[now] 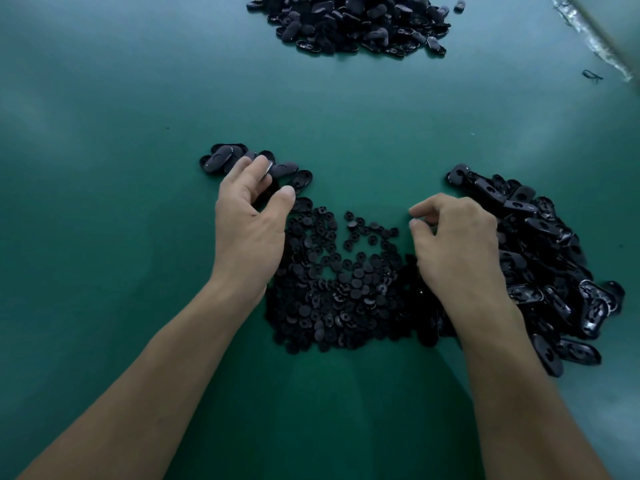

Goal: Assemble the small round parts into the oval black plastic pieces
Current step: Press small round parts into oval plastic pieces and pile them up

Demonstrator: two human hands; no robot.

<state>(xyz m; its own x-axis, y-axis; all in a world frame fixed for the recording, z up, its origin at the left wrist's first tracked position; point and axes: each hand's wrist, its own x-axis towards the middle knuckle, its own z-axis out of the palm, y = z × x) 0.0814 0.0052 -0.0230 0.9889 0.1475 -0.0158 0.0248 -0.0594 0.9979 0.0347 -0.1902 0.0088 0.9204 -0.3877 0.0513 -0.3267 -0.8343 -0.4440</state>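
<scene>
A heap of small round black parts (346, 289) lies on the green table between my hands. Oval black pieces (540, 258) are heaped to the right of it. A small group of oval pieces (225, 159) lies at the upper left. My left hand (249, 216) hovers over that group, fingers loosely curled and thumb spread away; its fingertips touch an oval piece there. My right hand (457, 244) hangs over the right edge of the round parts, between the two heaps. Its fingers are curled, thumb and forefinger tips nearly meet, and nothing shows between them.
A large pile of black oval pieces (356, 22) sits at the far edge of the green table (104, 168). A pale strip (595, 39) runs along the table's far right corner, with a small black scrap (592, 76) near it.
</scene>
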